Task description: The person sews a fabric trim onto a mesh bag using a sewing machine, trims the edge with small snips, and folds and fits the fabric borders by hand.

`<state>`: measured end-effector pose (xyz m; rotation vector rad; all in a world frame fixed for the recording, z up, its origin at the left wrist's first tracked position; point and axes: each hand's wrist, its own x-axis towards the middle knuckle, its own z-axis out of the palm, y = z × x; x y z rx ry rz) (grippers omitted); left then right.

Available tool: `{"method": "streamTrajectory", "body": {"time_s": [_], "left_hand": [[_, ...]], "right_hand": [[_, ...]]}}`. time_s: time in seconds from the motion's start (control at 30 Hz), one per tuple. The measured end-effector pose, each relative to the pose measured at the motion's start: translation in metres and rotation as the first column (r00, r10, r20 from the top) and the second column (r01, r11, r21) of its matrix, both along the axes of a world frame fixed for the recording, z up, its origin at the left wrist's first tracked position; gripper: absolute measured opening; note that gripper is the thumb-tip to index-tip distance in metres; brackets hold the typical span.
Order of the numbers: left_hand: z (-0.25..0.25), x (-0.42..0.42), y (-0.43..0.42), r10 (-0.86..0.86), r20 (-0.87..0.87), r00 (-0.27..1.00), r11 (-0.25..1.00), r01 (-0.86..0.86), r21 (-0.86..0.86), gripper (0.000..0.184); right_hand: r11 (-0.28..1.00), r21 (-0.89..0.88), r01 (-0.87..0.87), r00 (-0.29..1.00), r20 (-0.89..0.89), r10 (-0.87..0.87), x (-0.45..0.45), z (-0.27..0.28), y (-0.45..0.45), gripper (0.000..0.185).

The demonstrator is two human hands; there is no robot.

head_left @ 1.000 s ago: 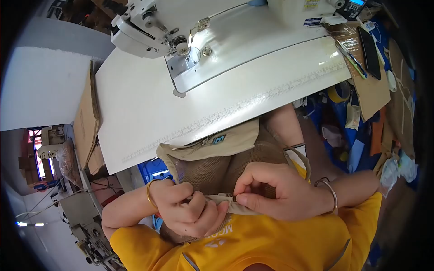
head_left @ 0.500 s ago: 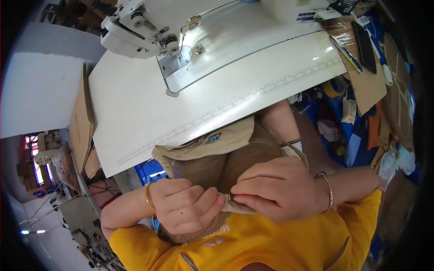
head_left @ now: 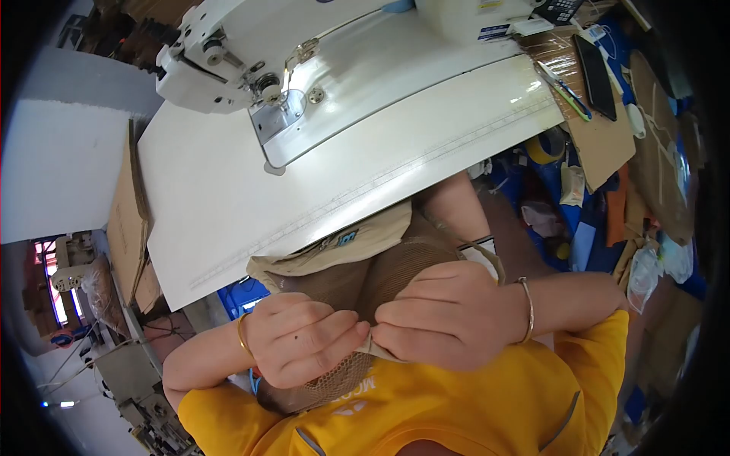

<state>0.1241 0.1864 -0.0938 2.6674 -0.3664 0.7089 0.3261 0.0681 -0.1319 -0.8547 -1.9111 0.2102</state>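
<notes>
A tan mesh fabric piece (head_left: 403, 262) with a khaki edge band (head_left: 380, 229) and blue lettering lies across my lap, below the table edge. My left hand (head_left: 304, 338) is closed on the near edge of this piece, fingers curled. Close beside it, my right hand (head_left: 449, 319) pinches the same khaki edge, and the fingertips of both hands almost meet. Only a short bit of the edge shows between them; the rest of the gripped part is hidden by my fingers.
Ahead stands a white sewing machine (head_left: 198, 68) on a white table (head_left: 205, 205). At right, a phone (head_left: 595, 76) and pens (head_left: 564, 91) rest on cardboard (head_left: 597, 148), with a tape roll (head_left: 546, 146) below. A cardboard sheet (head_left: 128, 213) stands at the left.
My hands have drawn closer together, so less of the edge shows between the fingertips. The whole view has shifted slightly, with the machine now further left.
</notes>
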Motion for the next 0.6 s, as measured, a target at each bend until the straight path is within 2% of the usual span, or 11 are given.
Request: {"method": "streamTrajectory", "body": {"time_s": [0.03,0.1,0.23,0.27,0.3,0.33,0.4,0.43,0.5,0.53,0.6], "left_hand": [[0.000,0.001,0.000,0.003,-0.013,1.000,1.000,-0.003,-0.006,0.024],[0.000,-0.001,0.003,-0.007,-0.011,1.000,1.000,0.007,-0.007,0.024],[-0.003,-0.003,0.008,-0.001,-0.086,0.996,1.000,0.002,0.010,0.021],[-0.003,-0.006,0.009,0.005,-0.124,0.992,1.000,-0.004,0.010,0.025],[-0.003,-0.009,0.004,0.032,-0.234,0.972,0.999,-0.035,-0.008,0.016],[0.000,-0.008,0.004,0.063,-0.347,0.936,0.997,-0.072,-0.014,0.008],[0.009,0.009,-0.002,0.040,-0.238,0.970,0.998,-0.049,-0.031,0.010],[0.012,0.014,-0.003,0.076,-0.162,0.984,0.994,-0.087,-0.062,0.013],[0.015,0.019,-0.003,0.052,-0.171,0.984,0.995,-0.065,-0.069,0.015],[0.018,0.023,-0.003,0.059,-0.198,0.978,0.994,-0.077,-0.082,0.017],[0.025,0.028,-0.003,0.035,-0.227,0.973,0.992,-0.062,-0.113,0.017]], "right_hand": [[1.000,-0.001,0.011,1.000,0.015,-0.011,-0.002,0.001,0.001,0.015],[0.989,-0.150,-0.005,0.985,-0.169,-0.021,-0.006,-0.001,0.005,0.012],[0.950,-0.298,-0.090,0.933,-0.359,-0.025,-0.011,-0.001,0.004,0.012],[0.945,-0.307,-0.111,0.929,-0.369,-0.010,-0.013,-0.002,0.004,0.014],[0.939,-0.314,-0.140,0.923,-0.385,0.009,-0.013,-0.003,0.003,0.016],[0.948,-0.312,-0.067,0.937,-0.346,-0.047,-0.012,-0.004,0.001,0.016],[0.937,-0.314,-0.153,0.903,-0.429,0.004,-0.009,-0.003,-0.003,0.018],[0.944,-0.312,-0.108,0.913,-0.406,-0.030,-0.004,0.003,-0.006,0.018],[0.818,-0.549,-0.175,0.943,-0.332,-0.021,0.006,0.019,-0.016,0.027],[0.890,-0.451,-0.068,0.963,-0.263,-0.060,0.003,0.015,-0.017,0.027],[0.930,-0.367,0.024,0.975,-0.197,-0.103,-0.001,0.009,-0.019,0.026]]}}
